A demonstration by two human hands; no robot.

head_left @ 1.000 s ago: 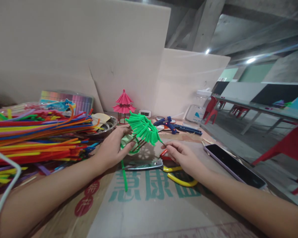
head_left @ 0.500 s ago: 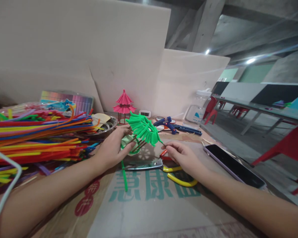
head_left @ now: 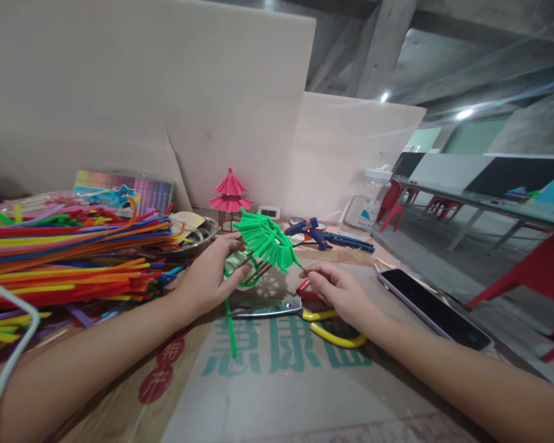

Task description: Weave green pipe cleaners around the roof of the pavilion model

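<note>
Gripping, with left hand point(head_left: 207, 278), the stick legs under the green roof point(head_left: 265, 240); pinching its near edge with right hand point(head_left: 338, 291). Held tilted just above the tabletop point(head_left: 281, 387), before the pink pagoda point(head_left: 229, 194). Probably well along: fringed on top, bare below, loose green stem point(head_left: 231, 329) alongside.

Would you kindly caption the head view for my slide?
Left hand and right hand hold a green pipe-cleaner roof near scissors.

Bright green pipe-cleaner roof point(head_left: 264, 240), pink pagoda model point(head_left: 230, 193), multicoloured pipe cleaners point(head_left: 74, 252), blue glue gun point(head_left: 310, 229), yellow-handled scissors point(head_left: 305, 315), teal-lettered brown cardboard point(head_left: 277, 375).
</note>
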